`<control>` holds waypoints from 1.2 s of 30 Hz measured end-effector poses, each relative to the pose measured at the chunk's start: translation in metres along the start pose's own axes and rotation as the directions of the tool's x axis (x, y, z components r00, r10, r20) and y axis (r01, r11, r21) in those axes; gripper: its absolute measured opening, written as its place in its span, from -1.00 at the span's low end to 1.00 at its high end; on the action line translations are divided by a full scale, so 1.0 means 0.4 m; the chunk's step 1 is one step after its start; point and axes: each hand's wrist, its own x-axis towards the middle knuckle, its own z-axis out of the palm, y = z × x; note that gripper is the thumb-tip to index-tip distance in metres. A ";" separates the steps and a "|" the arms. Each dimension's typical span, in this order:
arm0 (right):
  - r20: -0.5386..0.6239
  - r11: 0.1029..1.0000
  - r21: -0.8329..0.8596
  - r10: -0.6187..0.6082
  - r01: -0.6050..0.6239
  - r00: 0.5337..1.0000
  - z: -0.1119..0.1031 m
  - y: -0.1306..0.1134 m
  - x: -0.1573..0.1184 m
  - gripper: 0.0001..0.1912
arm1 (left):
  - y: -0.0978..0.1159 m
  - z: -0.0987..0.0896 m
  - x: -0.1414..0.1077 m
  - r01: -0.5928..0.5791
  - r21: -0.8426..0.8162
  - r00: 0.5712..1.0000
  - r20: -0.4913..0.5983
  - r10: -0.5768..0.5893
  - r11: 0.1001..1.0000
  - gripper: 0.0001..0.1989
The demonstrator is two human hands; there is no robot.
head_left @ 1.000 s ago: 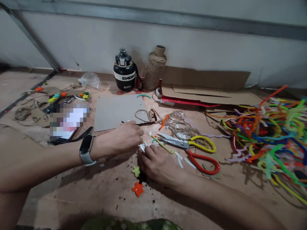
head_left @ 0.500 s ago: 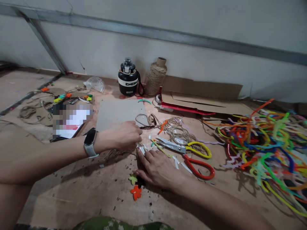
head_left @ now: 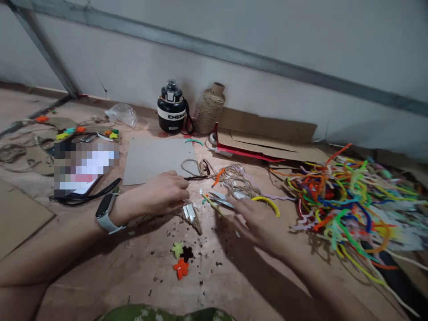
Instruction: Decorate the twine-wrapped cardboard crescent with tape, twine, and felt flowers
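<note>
My left hand [head_left: 169, 191], with a watch on its wrist, is curled over a flat piece bound with jute twine [head_left: 198, 226], gripping it; the fingertips are mostly hidden. White strips of tape [head_left: 189, 212] lie on that piece. My right hand [head_left: 257, 220] lies over the scissors [head_left: 219, 199], fingers apart, hiding their red handle and part of the yellow one. A thin yellow-green pipe cleaner [head_left: 213, 204] lies beside the blades. Nearer to me are three felt-like flower shapes: green [head_left: 177, 250], dark [head_left: 187, 253] and orange [head_left: 181, 269].
A heap of coloured pipe cleaners [head_left: 347, 205] spreads at right. Loose twine [head_left: 230, 178] and grey cardboard [head_left: 154, 156] lie beyond my hands. A black bottle [head_left: 171, 111], twine spool [head_left: 210, 111] and cardboard box [head_left: 261, 145] stand near the wall. A phone [head_left: 90, 171] is left.
My right hand has lifted off the twine piece and moved right onto the scissors, uncovering the tape strips and dark flower. My left hand stays at the piece. The view has shifted slightly.
</note>
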 end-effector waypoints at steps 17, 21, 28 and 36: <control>0.225 0.969 -0.025 0.246 -0.246 0.943 -0.001 0.157 -0.079 -0.47 | -0.045 0.006 -0.011 -0.069 -0.232 0.995 -0.093 0.048 0.970 -0.84; 0.262 0.963 0.055 0.240 -0.263 0.934 -0.012 0.155 -0.084 -0.61 | -0.057 0.011 -0.015 -0.056 -0.247 0.998 -0.050 0.045 0.967 -0.80; 0.123 0.976 -0.044 0.219 -0.215 0.968 -0.035 0.140 -0.061 -0.63 | -0.039 -0.025 -0.030 0.049 -0.148 0.999 0.008 -0.049 0.988 -0.85; 0.161 0.989 -0.141 0.067 -0.044 0.985 -0.053 0.067 0.002 -0.64 | -0.026 0.016 -0.029 0.056 -0.113 0.998 0.010 -0.055 0.992 -0.94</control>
